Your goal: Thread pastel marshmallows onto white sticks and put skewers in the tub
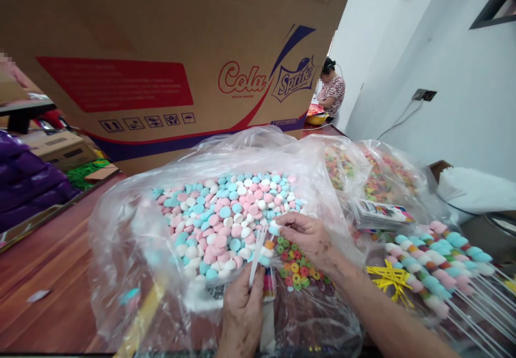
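My left hand (pixel 242 309) is closed around a thin white stick (pixel 256 258) that points up and slightly right. My right hand (pixel 308 238) pinches a pale blue marshmallow piece (pixel 274 228) at the stick's upper end. An orange ring and a white piece sit on the stick just below. Both hands hover over an open clear plastic bag (pixel 121 229) full of pink, blue and white marshmallow candies (pixel 226 213). Colourful ring-shaped candies (pixel 298 272) lie under my right wrist.
A large Cola/Sprite cardboard carton (pixel 161 62) stands behind the bag. Finished candy skewers (pixel 435 266) lie at the right beside yellow twist ties (pixel 391 280). More bagged ring candy (pixel 374 178) and a packet stack (pixel 382 214) sit behind. Purple bags (pixel 24 186) lie left. Another person (pixel 331 92) sits far back.
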Demonstrator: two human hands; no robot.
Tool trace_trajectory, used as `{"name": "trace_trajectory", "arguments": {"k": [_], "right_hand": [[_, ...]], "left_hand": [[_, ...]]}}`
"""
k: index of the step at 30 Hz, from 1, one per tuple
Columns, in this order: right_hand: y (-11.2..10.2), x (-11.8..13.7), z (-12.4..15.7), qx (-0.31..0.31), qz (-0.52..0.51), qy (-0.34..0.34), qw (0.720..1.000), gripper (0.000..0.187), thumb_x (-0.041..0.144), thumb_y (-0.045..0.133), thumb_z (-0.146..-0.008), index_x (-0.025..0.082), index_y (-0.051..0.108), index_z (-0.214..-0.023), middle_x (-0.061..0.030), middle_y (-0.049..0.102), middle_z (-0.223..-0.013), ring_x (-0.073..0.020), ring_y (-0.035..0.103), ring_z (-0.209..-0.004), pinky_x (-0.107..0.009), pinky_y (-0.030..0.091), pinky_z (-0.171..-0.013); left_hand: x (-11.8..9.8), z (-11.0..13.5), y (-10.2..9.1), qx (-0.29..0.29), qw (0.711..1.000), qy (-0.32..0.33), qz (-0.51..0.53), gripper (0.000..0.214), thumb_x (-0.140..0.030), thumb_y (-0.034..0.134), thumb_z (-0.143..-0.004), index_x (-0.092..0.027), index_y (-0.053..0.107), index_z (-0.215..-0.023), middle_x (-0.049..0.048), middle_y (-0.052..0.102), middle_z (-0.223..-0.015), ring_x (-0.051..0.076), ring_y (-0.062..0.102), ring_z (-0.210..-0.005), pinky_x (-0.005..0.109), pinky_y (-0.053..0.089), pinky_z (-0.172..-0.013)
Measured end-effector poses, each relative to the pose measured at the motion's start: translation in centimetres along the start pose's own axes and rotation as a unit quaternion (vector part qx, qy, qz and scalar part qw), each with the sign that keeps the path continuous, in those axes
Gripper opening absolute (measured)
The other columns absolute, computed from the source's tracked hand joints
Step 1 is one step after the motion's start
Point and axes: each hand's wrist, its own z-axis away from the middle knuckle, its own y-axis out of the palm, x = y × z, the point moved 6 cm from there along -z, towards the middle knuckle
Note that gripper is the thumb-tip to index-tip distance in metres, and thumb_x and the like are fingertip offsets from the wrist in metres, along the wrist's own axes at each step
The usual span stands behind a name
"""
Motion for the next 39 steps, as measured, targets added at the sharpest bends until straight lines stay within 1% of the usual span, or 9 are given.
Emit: {"name": "trace_trajectory", "arguments": {"k": [3, 9, 15, 20, 23, 28, 31, 34, 39], "right_hand": [[0.3, -0.1, 0.3, -0.023, 0.010, 0.000, 1.000, 0.019, 0.034, 0.072, -0.077, 0.024, 0.077, -0.093, -0.0017, 0.075, -0.091, -0.0178, 0.068, -0.084, -0.030, 0.053, -0.078], [1.3, -1.5, 0.8, -0.064, -0.073, 0.045, 0.994, 0.029, 0.041, 0.078, -0.071, 0.023, 0.078, -0.094, -0.0040, 0.076, -0.088, -0.0187, 0.068, -0.078, -0.035, 0.056, -0.074], [2.4, -1.1, 1.1, -0.052, -0.056, 0.055, 0.996, 0.028, 0.044, 0.077, -0.071, 0.024, 0.080, -0.089, -0.0031, 0.076, -0.089, -0.0196, 0.069, -0.082, -0.035, 0.057, -0.078], [3.9, -1.0, 1.9, -0.025, -0.053, 0.062, 0.996, 0.027, 0.040, 0.076, -0.071, 0.022, 0.080, -0.090, -0.0024, 0.077, -0.086, -0.0192, 0.070, -0.079, -0.034, 0.058, -0.077], [4.5, -0.8, 2.3, 0.001, -0.043, 0.066, 0.997, 0.029, 0.039, 0.072, -0.075, 0.020, 0.079, -0.096, -0.0031, 0.077, -0.090, -0.0197, 0.071, -0.082, -0.034, 0.058, -0.079], [2.8, 1.9, 1.4, 0.066, 0.043, 0.032, 0.996, 0.027, 0.037, 0.066, -0.082, 0.022, 0.077, -0.102, -0.0025, 0.076, -0.099, -0.0191, 0.069, -0.089, -0.033, 0.055, -0.084], [-0.6, 3.9, 0.1, 0.011, 0.120, 0.001, 0.993, 0.031, 0.036, 0.059, -0.088, 0.024, 0.070, -0.115, -0.0018, 0.074, -0.103, -0.0176, 0.067, -0.090, -0.032, 0.052, -0.083], [-2.7, 4.6, -0.9, 0.007, 0.283, -0.013, 0.959, 0.023, 0.028, 0.055, -0.088, 0.020, 0.070, -0.104, -0.0016, 0.073, -0.089, -0.0169, 0.065, -0.081, -0.029, 0.049, -0.074], [-0.1, 2.4, -0.9, 0.190, 0.507, -0.070, 0.838, 0.019, 0.013, 0.050, -0.089, 0.017, 0.069, -0.085, -0.0054, 0.069, -0.089, -0.0178, 0.061, -0.087, -0.028, 0.045, -0.081]], "left_hand": [[-0.4, 0.1, 0.0, -0.003, 1.000, -0.004, 0.018, 0.029, -0.037, 0.058, -0.088, -0.023, 0.077, -0.105, -0.0001, 0.077, -0.085, 0.020, 0.068, -0.077, 0.025, 0.052, -0.072], [-0.3, 0.1, 0.2, 0.004, 1.000, -0.005, 0.024, 0.030, -0.037, 0.056, -0.090, -0.021, 0.076, -0.105, 0.0001, 0.076, -0.081, 0.019, 0.067, -0.074, 0.024, 0.051, -0.069], [-0.2, 0.0, 0.0, -0.002, 1.000, 0.003, 0.018, 0.030, -0.037, 0.057, -0.089, -0.020, 0.076, -0.105, 0.0006, 0.075, -0.080, 0.020, 0.068, -0.075, 0.025, 0.053, -0.071], [0.7, 0.1, -0.4, -0.030, 0.999, -0.014, 0.015, 0.035, -0.041, 0.060, -0.087, -0.020, 0.075, -0.109, 0.0056, 0.078, -0.102, 0.026, 0.070, -0.092, 0.030, 0.053, -0.083], [1.1, 0.2, -0.8, -0.053, 0.998, -0.032, 0.018, 0.038, -0.045, 0.062, -0.085, -0.017, 0.075, -0.108, 0.0076, 0.078, -0.104, 0.026, 0.070, -0.091, 0.031, 0.054, -0.082], [0.5, 0.4, -0.8, -0.059, 0.996, -0.041, 0.046, 0.034, -0.045, 0.063, -0.086, -0.018, 0.076, -0.103, 0.0018, 0.075, -0.080, 0.018, 0.064, -0.071, 0.024, 0.050, -0.067], [0.4, 0.5, -0.6, -0.074, 0.993, -0.049, 0.081, 0.036, -0.049, 0.064, -0.085, -0.016, 0.076, -0.090, -0.0026, 0.060, -0.057, 0.014, 0.051, -0.052, 0.021, 0.041, -0.050], [0.6, 0.6, -0.5, -0.097, 0.988, -0.051, 0.110, 0.041, -0.054, 0.066, -0.081, -0.014, 0.075, -0.084, -0.0041, 0.052, -0.052, 0.012, 0.044, -0.048, 0.021, 0.036, -0.046], [0.7, 0.6, -0.5, -0.097, 0.989, -0.044, 0.103, 0.037, -0.051, 0.067, -0.081, -0.015, 0.075, -0.084, -0.0053, 0.047, -0.053, 0.012, 0.042, -0.050, 0.021, 0.036, -0.048]]}}
